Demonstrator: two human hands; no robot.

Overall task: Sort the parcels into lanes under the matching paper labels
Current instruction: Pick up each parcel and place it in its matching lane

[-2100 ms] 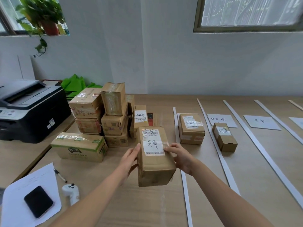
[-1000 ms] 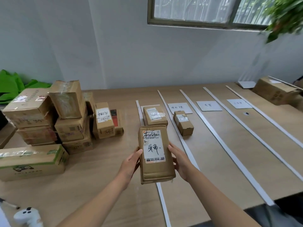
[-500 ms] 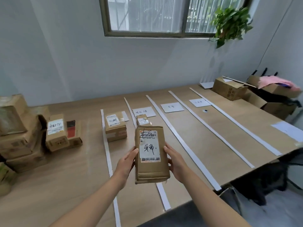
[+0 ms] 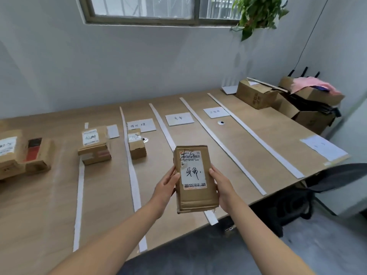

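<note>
Both hands grip one parcel (image 4: pixel 195 179) by its long sides, the left hand (image 4: pixel 166 187) and right hand (image 4: pixel 222 185) curled round its edges, holding it above the near part of the desk (image 4: pixel 248 147). Within two seconds the view has swung from the unsorted stack to the lanes. The parcel now hangs before the third lane, whose paper label (image 4: pixel 179 118) seems to match its handwriting, so setting it down there looks next.

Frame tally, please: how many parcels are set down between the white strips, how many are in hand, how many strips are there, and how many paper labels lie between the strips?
Parcels lying between strips: 2
Held parcel, in left hand and right hand: 1
White strips: 5
Paper labels between strips: 4
Total: 12
</note>
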